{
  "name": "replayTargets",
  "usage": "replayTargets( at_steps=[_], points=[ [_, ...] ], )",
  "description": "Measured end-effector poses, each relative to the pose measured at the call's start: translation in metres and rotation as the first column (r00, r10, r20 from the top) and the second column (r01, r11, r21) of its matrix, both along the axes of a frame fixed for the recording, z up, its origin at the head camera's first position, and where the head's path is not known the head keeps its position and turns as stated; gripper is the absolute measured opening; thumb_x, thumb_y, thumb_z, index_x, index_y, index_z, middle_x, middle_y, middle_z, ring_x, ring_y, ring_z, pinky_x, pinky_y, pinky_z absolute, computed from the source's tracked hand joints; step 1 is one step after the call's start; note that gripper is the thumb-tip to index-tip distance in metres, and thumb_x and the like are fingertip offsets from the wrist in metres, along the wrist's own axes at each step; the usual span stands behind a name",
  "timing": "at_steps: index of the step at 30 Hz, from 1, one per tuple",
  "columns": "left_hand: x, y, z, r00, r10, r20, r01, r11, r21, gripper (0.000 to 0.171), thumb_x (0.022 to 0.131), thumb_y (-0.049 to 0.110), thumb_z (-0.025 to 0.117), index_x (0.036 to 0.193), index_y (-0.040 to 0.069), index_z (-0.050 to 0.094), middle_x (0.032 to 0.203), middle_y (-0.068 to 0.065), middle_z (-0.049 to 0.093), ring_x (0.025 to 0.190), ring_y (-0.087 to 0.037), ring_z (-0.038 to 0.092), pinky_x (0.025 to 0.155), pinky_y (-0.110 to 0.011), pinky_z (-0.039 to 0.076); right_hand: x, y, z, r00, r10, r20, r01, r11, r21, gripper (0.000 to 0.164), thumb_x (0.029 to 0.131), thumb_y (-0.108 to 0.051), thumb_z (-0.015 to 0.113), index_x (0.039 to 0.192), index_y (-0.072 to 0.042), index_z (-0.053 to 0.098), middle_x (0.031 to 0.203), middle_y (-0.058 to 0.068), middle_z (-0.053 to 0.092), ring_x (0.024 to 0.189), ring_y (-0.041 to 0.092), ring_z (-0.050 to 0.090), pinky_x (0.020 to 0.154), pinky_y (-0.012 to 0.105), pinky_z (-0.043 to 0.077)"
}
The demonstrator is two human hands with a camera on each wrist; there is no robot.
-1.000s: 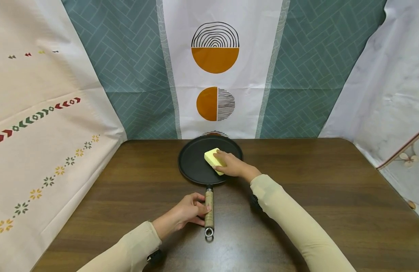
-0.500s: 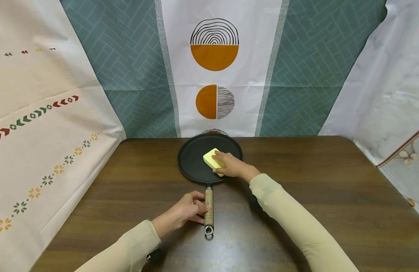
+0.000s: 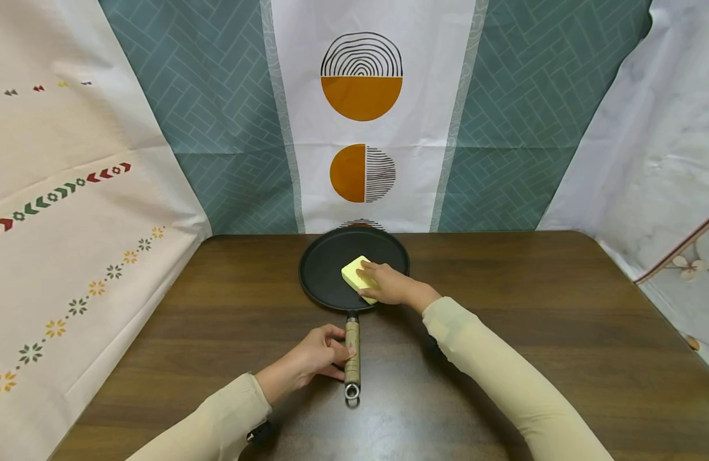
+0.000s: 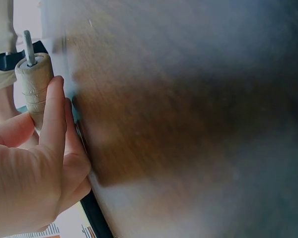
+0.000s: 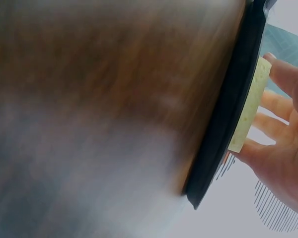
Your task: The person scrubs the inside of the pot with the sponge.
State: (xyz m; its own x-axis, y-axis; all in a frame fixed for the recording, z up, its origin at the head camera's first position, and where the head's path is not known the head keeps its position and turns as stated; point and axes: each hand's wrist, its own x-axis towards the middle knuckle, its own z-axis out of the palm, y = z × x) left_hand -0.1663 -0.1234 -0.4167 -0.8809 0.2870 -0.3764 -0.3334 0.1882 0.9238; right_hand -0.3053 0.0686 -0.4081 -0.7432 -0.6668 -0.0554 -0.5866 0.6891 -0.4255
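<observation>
A flat round black frying pan point(image 3: 324, 272) lies at the back middle of the table in the head view, its wooden handle point(image 3: 352, 342) pointing toward me. My left hand point(image 3: 310, 360) pinches that handle from the left side between thumb and fingers; the left wrist view has the handle's end point(image 4: 36, 82) with its metal ring. On the pan sits a yellow sponge point(image 3: 353, 275). My right hand point(image 3: 389, 285) grips it from above and the right. In the right wrist view, thumb and fingers span the sponge point(image 5: 250, 106), which lies flat against the pan's surface.
The dark wooden table point(image 3: 504, 288) runs out to both sides of the pan. A patterned cloth point(image 3: 366, 128) hangs right behind its back edge. Light cloths hang at the left point(image 3: 89, 192) and right point(image 3: 648, 160).
My right hand has slid the sponge a little over the pan toward the handle. The left hand keeps its hold on the handle, and the pan stays in place.
</observation>
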Motion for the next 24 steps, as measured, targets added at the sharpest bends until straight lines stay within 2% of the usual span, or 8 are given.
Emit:
replayTargets(
  at_steps=[7,24],
  points=[
    [0.000,0.000,-0.001,1.000,-0.001,0.009,0.001,1.000,0.000,0.043,0.090,-0.001,0.063,0.124,-0.012,0.038,0.091,-0.016,0.058,0.069,-0.020,0.063,0.062,-0.037,0.059,0.006,-0.002,-0.001,1.000,0.019,-0.008,-0.019,1.000,-0.011,0.062,0.094,-0.027,0.063,0.145,0.000,0.038,0.154,0.021,0.024,0.135,0.047,0.030,0.111,0.048,0.031],
    [-0.002,-0.001,0.000,1.000,-0.018,0.015,0.018,1.000,-0.008,0.043,0.091,-0.001,0.062,0.125,-0.011,0.037,0.094,-0.017,0.059,0.070,-0.021,0.064,0.062,-0.038,0.060,0.011,-0.015,0.001,1.000,0.011,-0.001,-0.011,1.000,-0.026,0.061,0.095,-0.028,0.063,0.145,-0.002,0.039,0.155,0.019,0.024,0.135,0.045,0.030,0.111,0.049,0.031]
  ],
)
